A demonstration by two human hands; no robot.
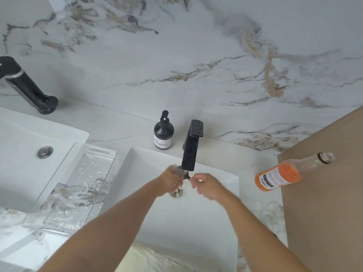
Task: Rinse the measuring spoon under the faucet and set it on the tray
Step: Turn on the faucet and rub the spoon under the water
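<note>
Both hands meet over the white sink (216, 222), right under the spout of the black faucet (189, 154). My left hand (170, 181) is closed around a small metallic measuring spoon (186, 175), which is blurred and mostly hidden by the fingers. My right hand (208, 185) has its thumb and forefinger pinched on the spoon's dark end that sticks out between the hands. The sink drain (176, 193) shows just below my left hand. A clear, wet, textured tray (102, 154) lies on the counter to the left of the sink, with nothing on it.
A dark soap pump bottle (163, 134) stands behind the sink, left of the faucet. An orange drink bottle (282, 174) stands at the right by a brown panel (324, 213). A second sink (23, 146) and black faucet (25, 85) are at the far left.
</note>
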